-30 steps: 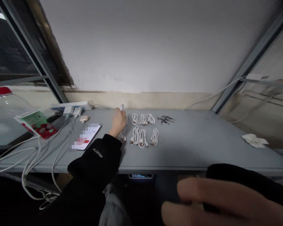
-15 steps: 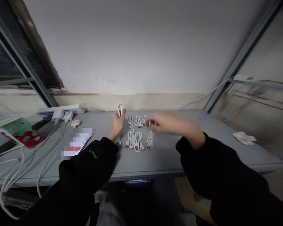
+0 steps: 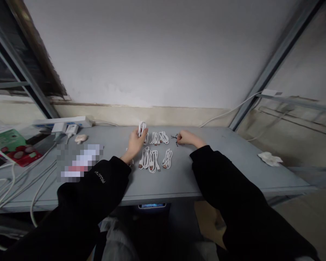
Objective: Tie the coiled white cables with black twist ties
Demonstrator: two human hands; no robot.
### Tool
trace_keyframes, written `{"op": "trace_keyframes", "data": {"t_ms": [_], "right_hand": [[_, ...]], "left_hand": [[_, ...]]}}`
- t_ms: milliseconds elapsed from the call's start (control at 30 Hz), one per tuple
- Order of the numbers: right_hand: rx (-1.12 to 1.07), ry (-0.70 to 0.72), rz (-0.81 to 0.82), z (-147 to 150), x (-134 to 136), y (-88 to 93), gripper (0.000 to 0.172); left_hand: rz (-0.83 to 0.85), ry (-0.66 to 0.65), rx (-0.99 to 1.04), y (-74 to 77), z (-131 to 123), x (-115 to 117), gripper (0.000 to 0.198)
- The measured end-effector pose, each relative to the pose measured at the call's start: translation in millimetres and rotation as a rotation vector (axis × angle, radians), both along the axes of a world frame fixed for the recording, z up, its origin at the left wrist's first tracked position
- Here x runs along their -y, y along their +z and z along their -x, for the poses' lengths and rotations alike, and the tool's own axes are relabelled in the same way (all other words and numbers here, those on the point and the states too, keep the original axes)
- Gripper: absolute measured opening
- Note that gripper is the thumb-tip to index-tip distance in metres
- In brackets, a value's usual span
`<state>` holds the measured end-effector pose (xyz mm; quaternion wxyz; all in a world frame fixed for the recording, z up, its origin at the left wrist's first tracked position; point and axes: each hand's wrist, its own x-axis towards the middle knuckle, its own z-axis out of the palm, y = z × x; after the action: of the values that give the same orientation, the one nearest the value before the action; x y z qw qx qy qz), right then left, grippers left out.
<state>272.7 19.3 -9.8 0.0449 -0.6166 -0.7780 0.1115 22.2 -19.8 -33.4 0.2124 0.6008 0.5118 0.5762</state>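
My left hand (image 3: 136,144) is closed on a coiled white cable (image 3: 141,128), held upright above the grey table (image 3: 179,185). Beneath and beside that hand, more coiled white cables lie in two rows, such as one (image 3: 163,137) in the back row and one (image 3: 167,158) at the right of the front row. My right hand (image 3: 185,138) is on the table to the right of the back row, its fingers pinched at some thin black ties (image 3: 175,137). Whether a tie is between the fingertips is too small to tell.
At the left are a power strip (image 3: 83,121) with plugs, a pinkish-white case (image 3: 80,138), a green and red box (image 3: 13,146), a blurred flat item (image 3: 84,163) and loose white cables. A crumpled tissue (image 3: 270,158) lies at the right.
My right hand has moved from over the back row down to the black ties, its fingers now pinched. My left hand still holds its cable. The whole view has shifted slightly.
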Motion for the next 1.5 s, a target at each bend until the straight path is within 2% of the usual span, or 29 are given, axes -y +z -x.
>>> {"op": "trace_keyframes", "data": {"t_ms": [100, 200, 333, 500, 633, 733, 833, 1033, 1133, 1300, 1500], "right_hand": [[-0.231, 0.067, -0.077, -8, -4, -1.6, 0.009], [-0.471, 0.113, -0.333, -6, -5, -4.2, 0.007], [-0.678, 0.194, -0.643, 16, 0, -16.0, 0.008], [-0.739, 0.251, -0.812, 48, 17, -33.6, 0.013], [-0.778, 0.313, -0.930, 58, 31, -36.0, 0.021], [-0.738, 0.402, -0.925, 60, 38, -33.8, 0.023], [-0.679, 0.454, -0.898, 61, 42, -33.4, 0.023], [-0.650, 0.440, -0.909, 64, 42, -37.3, 0.023], [-0.624, 0.449, -0.866, 65, 44, -37.4, 0.024], [-0.601, 0.419, -0.782, 64, 44, -35.4, 0.021], [-0.509, 0.402, -0.736, 63, 43, -37.1, 0.022]], "left_hand": [[0.071, -0.005, 0.001, 0.5, -6, 5, 0.026], [0.158, -0.065, 0.050, -1.2, -12, 10, 0.021], [0.213, -0.217, 0.120, -6.8, -17, 11, 0.022], [0.256, -0.318, 0.105, -2.3, -21, 18, 0.015], [0.283, -0.342, 0.062, 5.4, -26, 26, 0.016], [0.253, -0.361, 0.089, 5.9, -30, 28, 0.020], [0.311, -0.421, 0.185, 5.2, -32, 30, 0.026], [0.404, -0.508, 0.433, 8.6, -33, 31, 0.041], [0.412, -0.502, 0.449, 8.8, -33, 31, 0.048], [0.276, -0.411, 0.412, 6.0, -32, 29, 0.053], [0.230, -0.275, 0.363, 5.8, -30, 25, 0.041]]}}
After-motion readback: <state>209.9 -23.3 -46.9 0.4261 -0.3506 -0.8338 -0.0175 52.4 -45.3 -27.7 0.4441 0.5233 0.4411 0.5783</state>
